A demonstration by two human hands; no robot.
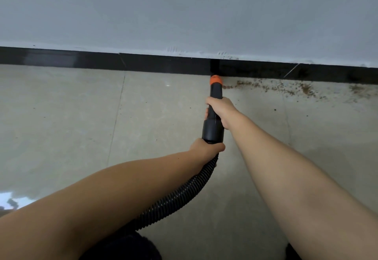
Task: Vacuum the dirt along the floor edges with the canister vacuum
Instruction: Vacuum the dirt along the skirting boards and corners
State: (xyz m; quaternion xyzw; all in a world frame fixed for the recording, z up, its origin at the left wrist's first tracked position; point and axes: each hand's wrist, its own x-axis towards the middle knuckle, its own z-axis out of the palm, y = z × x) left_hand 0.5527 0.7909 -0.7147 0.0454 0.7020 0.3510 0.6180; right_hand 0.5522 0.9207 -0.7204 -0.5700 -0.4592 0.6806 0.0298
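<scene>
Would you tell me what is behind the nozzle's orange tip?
The black skirting with the grey wall above. The orange tip meets the floor edge and covers whatever dirt lies there.

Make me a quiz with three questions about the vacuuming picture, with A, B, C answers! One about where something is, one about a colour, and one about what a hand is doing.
1. Where does the dirt lie?
A. to the right of the nozzle, along the skirting
B. to the left of the nozzle
C. on the wall

2. What colour is the nozzle tip?
A. blue
B. orange
C. white

3. What is the left hand doing?
A. lying flat on the floor
B. pointing at the wall
C. holding the hose just below the black tube

Answers:
1 A: brown crumbs trail rightward beside the black skirting.
2 B: the tip is orange.
3 C: its fingers wrap the hose end, while the right hand grips the tube.
</scene>
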